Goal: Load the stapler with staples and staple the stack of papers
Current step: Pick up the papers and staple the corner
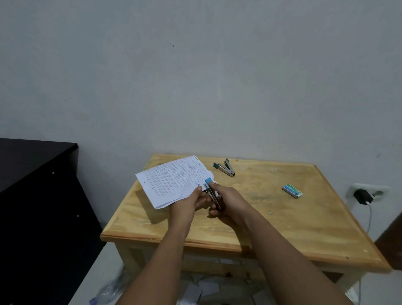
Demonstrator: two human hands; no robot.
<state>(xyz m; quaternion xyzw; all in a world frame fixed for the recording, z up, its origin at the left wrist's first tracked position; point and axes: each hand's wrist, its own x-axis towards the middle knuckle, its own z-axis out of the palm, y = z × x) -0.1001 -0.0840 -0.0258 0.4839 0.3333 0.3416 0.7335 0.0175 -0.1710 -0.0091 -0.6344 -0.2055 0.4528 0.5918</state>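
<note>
Pale grey wall [192, 72] behind everything, bare but for a socket [367, 191] low at far right with a black charger [362, 197] plugged in and a white cable [369, 217] dropping past the right edge. Dark cabinet [33, 203] filling the left, a strip of open floor [97, 265] between it and the wooden tabletop [289, 217]. Raised lip all round that tabletop; bare wood open across the right half and along the near edge.

Held above the left-centre of the tabletop: the stack of papers [173, 180], printed in dense lines too small to read, fanned slightly at its near corner. Left hand [186, 205] gripping the near right corner of the stack, thumb on top. Right hand [227, 204] curled around a blue-tipped stapler [211, 190], its blue nose touching the same corner of the papers.

Near the far edge, well apart from the hands: a second stapler, green-tipped [224, 167], lying hinged open. Further right, alone on bare wood: a small green staple box [292, 190] marked "10"; other lettering illegible. Below the near edge: scattered paper scraps [200, 289] on the floor, and a crumpled plastic bottle [109, 290] near left.
</note>
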